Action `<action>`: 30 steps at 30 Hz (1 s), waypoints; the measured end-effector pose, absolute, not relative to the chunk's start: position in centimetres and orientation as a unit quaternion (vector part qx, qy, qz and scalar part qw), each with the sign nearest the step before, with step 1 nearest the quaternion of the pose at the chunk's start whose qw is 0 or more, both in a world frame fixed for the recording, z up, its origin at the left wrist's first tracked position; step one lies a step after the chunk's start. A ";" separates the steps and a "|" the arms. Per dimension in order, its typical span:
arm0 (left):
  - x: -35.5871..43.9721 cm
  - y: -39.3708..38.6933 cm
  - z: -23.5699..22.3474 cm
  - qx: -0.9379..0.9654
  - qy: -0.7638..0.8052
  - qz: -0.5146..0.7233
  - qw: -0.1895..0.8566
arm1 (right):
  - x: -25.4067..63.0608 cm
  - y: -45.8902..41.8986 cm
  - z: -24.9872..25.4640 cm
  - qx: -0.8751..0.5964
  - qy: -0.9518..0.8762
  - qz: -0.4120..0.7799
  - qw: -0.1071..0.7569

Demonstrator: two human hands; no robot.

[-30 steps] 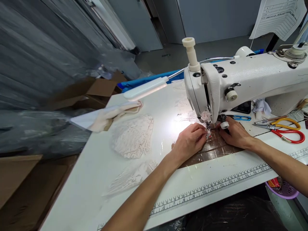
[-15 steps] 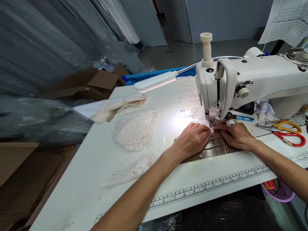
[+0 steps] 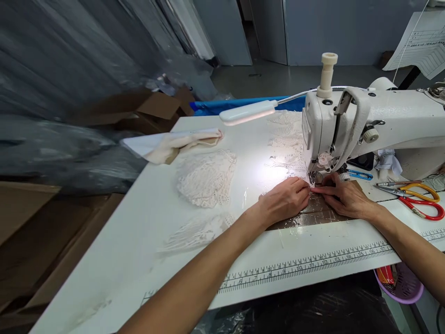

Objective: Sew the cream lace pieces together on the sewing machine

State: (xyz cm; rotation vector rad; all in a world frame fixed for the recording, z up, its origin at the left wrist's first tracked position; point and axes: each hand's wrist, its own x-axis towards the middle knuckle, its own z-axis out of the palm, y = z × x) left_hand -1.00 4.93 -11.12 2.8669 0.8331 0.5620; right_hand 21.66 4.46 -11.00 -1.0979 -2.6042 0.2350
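Observation:
My left hand (image 3: 287,200) lies with curled fingers on the table just left of the presser foot (image 3: 313,177), its fingertips pressing down a narrow strip of pale lace (image 3: 312,186). From the other side, my right hand (image 3: 347,198) pinches the strip's near end between thumb and forefinger. Both hands are close together under the head of a white sewing machine (image 3: 325,123). Most of the lace strip is hidden by my fingers and the foot. More pale lace (image 3: 287,139) lies behind my left hand, under the lamp's light.
Lace pieces (image 3: 208,178) and folded fabric (image 3: 181,144) lie at left on the white table (image 3: 121,260). A lamp (image 3: 248,112) hangs above. Scissors (image 3: 417,195) and blue thread snips (image 3: 359,175) lie at right. A purple basket (image 3: 405,287) sits below the ruler-marked edge.
The camera view has shifted, so the machine sits further right in the picture. Less of the lace strip shows between my fingers. Both hands keep nearly the same hold at the foot.

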 end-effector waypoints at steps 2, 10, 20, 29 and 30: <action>-1.0 4.8 -11.0 0.941 0.277 0.191 0.050 | 21.6 4.4 -10.9 -0.379 -0.911 0.066 0.144; -1.4 4.6 -10.4 0.931 0.315 0.182 0.024 | 20.5 3.6 -10.1 -0.405 -0.909 0.020 0.097; -1.8 5.0 -10.6 0.934 0.323 0.153 0.007 | 19.4 3.5 -11.3 -0.441 -0.895 0.007 0.070; -1.8 5.0 -10.7 0.928 0.342 0.146 -0.005 | 20.9 3.9 -9.7 -0.483 -0.851 0.166 0.123; -1.8 5.0 -10.7 0.927 0.346 0.142 -0.005 | 21.2 4.3 -9.5 -0.482 -0.841 0.206 0.135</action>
